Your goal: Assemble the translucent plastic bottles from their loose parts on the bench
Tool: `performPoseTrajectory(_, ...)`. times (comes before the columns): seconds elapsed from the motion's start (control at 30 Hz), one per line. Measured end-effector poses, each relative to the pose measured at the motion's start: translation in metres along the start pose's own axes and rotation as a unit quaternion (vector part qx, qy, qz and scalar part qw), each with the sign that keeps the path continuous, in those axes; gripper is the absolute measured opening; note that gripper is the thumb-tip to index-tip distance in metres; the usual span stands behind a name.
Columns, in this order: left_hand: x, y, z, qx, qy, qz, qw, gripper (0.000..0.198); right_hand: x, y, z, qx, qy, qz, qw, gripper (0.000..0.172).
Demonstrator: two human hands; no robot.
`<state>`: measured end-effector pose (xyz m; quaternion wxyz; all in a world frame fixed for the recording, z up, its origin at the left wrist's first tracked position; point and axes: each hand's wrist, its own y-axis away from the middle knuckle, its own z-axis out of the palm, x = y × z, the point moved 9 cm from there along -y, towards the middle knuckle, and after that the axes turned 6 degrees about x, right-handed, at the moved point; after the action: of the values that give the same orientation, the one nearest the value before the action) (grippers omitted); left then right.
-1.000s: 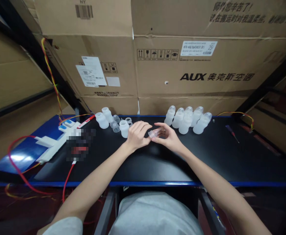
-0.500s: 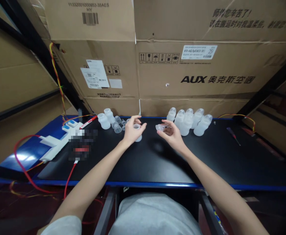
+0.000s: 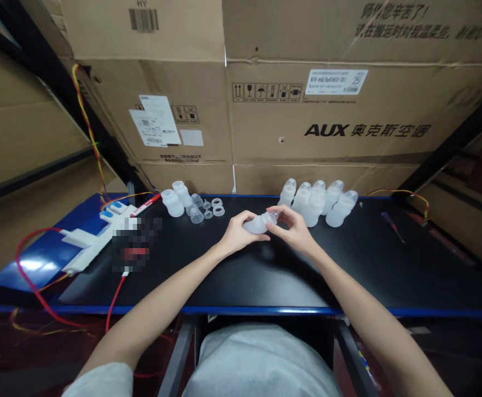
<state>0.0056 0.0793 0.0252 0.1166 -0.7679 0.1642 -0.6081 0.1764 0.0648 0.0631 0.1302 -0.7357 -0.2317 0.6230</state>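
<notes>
My left hand is closed around a frosted white baby bottle, tilted with its mouth toward the right. At that mouth, my right hand grips a clear bottle top between thumb and fingers. The top meets the bottle's neck; whether its thread is engaged I cannot tell. To the left stand two open bottle bodies. Beside them lie clear caps, nipples and two collar rings. Several capped baby bottles stand just beyond my right hand.
A black mat covers the blue-edged table. On the left are a white power strip, a red cable and a red-and-white marker. A screwdriver lies at right. A large cardboard box walls off the back.
My left hand has lifted the bottle and brought it right, tipping it over. My right hand's clear top, held apart before, now meets the bottle's neck.
</notes>
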Motion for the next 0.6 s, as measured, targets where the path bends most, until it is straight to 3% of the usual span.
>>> performPoseTrajectory(0.13,0.009,0.001,0.003,-0.027,-0.009,-0.005,1.0,0.055,-0.007,-0.004,-0.006,-0.069,0.0,-0.018,0.997,0.041)
performPoseTrajectory(0.37,-0.011,0.013,0.028,-0.176,0.1,-0.141,0.969,0.055,-0.011,-0.002,-0.009,-0.176,-0.065,-0.001,0.982,0.039)
performPoseTrajectory(0.47,-0.01,0.015,0.03,-0.191,0.119,-0.144,0.964,0.052,-0.006,-0.002,-0.007,-0.176,-0.072,0.023,0.982,0.044)
performPoseTrajectory(0.6,-0.006,0.013,0.028,-0.163,0.101,-0.124,0.974,0.051,0.008,-0.002,-0.009,-0.109,-0.035,0.084,0.99,0.054)
